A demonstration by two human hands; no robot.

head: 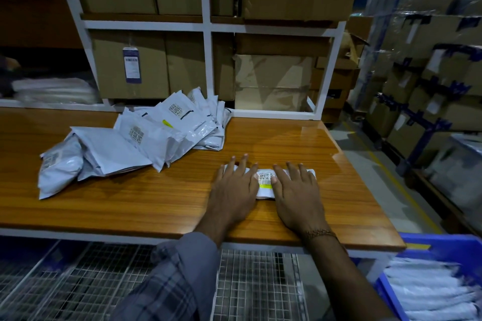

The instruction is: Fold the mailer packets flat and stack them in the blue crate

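Observation:
A folded white mailer packet [265,182] with a barcode label and a yellow stripe lies on the wooden table [161,198]. My left hand [234,187] presses flat on its left half, fingers straight. My right hand [297,190] presses flat on its right half in the same way. A loose pile of several unfolded white mailer packets [146,135] lies on the table to the left and behind. The blue crate [422,245] stands below the table's right corner, with folded packets [430,292] stacked inside.
White shelving [208,26] filled with cardboard boxes rises right behind the table. Wrapped pallets of boxes [430,60] stand to the right across an aisle. A wire mesh shelf [104,281] runs under the table. A checked sleeve covers my left forearm.

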